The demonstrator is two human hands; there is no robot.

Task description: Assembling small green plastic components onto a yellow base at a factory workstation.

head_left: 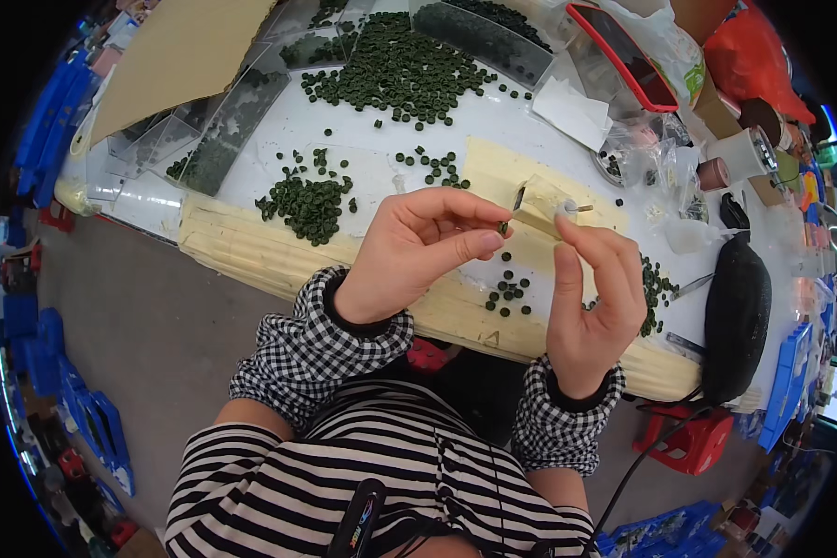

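Discs, round and dark green, on a smooth white desk.
Left hand pinches one disc; right hand is apart, its grip unclear.

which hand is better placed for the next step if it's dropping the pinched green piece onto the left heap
Probably the left: the left hand pinches the green piece and is nearer the heap. The right hand is farther off, on the piece's other side.
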